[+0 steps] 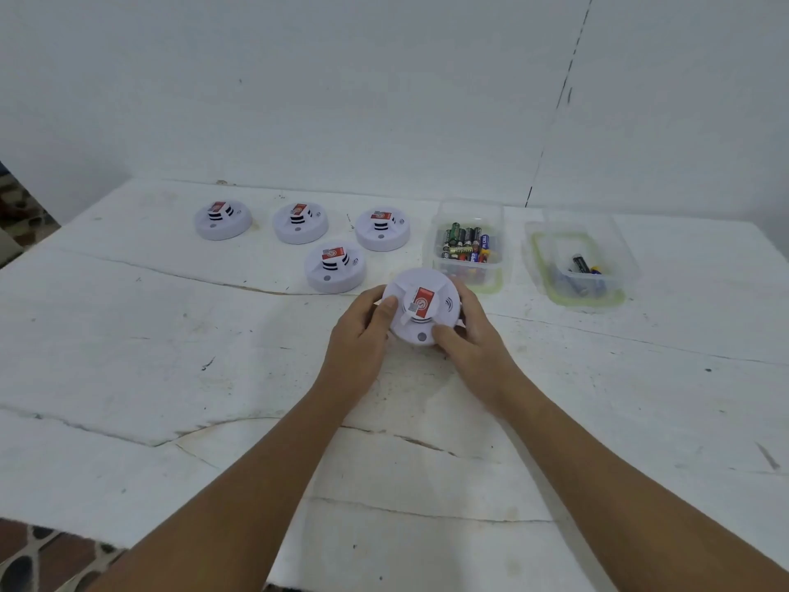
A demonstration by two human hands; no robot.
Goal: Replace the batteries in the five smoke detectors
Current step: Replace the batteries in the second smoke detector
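A white round smoke detector with a red label is held just above the table's middle. My left hand grips its left side, thumb on top. My right hand grips its right side, thumb near the front button. Behind it to the left, a second detector sits face up. Three more stand in a row at the back: one on the left, one in the middle, one on the right.
A clear plastic box holding several batteries stands right of the detectors. Further right, a second clear box holds a few batteries. The white table is cracked; its left and front edges drop to a tiled floor.
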